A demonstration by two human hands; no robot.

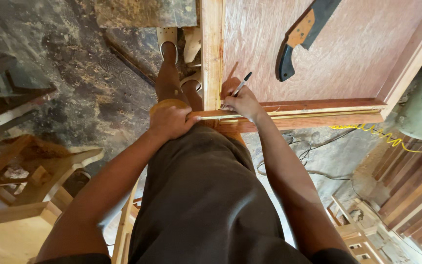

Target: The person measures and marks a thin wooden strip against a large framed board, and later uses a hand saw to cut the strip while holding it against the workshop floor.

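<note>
At the corner of the plywood door panel (pixel 348 54), the left hand (pixel 171 121) grips and steadies a thin wooden strip (pixel 289 113) along the frame so the right hand (pixel 242 102), pinching a black pen (pixel 240 86), can mark it

Reddish plywood panel (pixel 348 54) with wooden frame served as work surface, tilted across upper right of view. Handsaw (pixel 303 35) with dark grip and tan wooden block lay flat on panel, near top, well apart from lower edge. Thin wooden strip (pixel 289 112) lay along lower frame rail. Yellow line ran along left frame rail (pixel 211 49). Beneath: stained concrete floor (pixel 74 63), yellow coiled cord (pixel 367 131) and dark cables lying on it.
</note>
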